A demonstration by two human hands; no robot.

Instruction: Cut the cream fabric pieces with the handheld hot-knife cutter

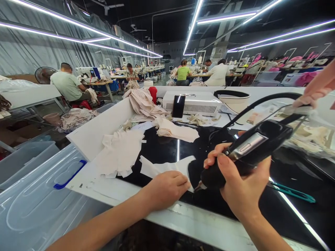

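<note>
My left hand (167, 190) rests at the right end of a white cut fabric piece (157, 168), its fingers pressed together on the fabric edge. The piece lies flat on the glossy black work surface (167, 150). In my right hand (243, 188) is a thick black corded handheld tool (261, 143) with a silver panel. It tilts down to the left, and its small metal tip (200, 186) is at the fabric's lower right corner; I cannot tell whether it touches. Green-handled tweezers or snips (295, 193) lie right of my right hand.
A white fabric pile (119, 151) lies at the left, and a beige stack (178, 130) farther back. Behind stand a phone (178, 106) and a white vented box (199, 103). The tool's black cable (246, 104) arches rightward. Another person's hand (318, 85) reaches in at upper right.
</note>
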